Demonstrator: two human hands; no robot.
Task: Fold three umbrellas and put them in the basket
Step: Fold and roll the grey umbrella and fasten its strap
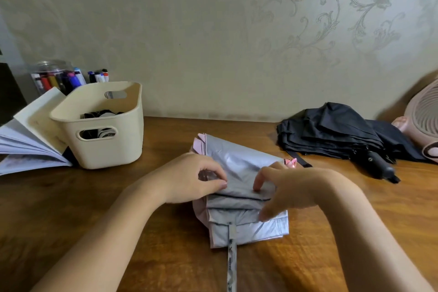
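Note:
A collapsed silver-and-pink umbrella [239, 163] lies on the wooden table in front of me, its panels stacked in flat pleats and its strap [231, 256] trailing toward me. My left hand [192, 178] pinches a pleat at the umbrella's left side. My right hand [291, 187] presses fingertips on the folds at the right. A black umbrella [336, 135] lies loosely gathered at the right rear, handle pointing toward me. The cream basket [104, 149] stands at the left, with a black-and-white item [104, 115] inside it.
An open book [30, 135] leans against the basket's left side. A clear jar of markers [59, 78] stands behind it by the wall. A pink fan [424, 118] sits at the far right edge.

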